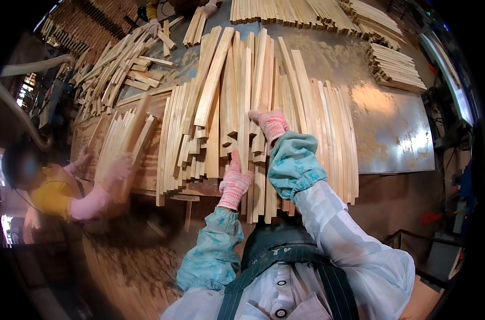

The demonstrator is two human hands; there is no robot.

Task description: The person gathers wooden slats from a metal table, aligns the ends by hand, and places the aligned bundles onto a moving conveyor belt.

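Wooden sticks, heaped lengthwise on the table before us; our left hand, pink-gloved, thumb and index finger spread, at their near ends; our right hand, farther up among them, whether gripping we cannot tell.

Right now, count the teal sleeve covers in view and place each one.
2. The left sleeve cover sits just behind the left hand; the right sleeve cover just behind the right hand. Others may be hidden: the co-workers' arms show only partly.

small pale marks on dark apron, no legible text
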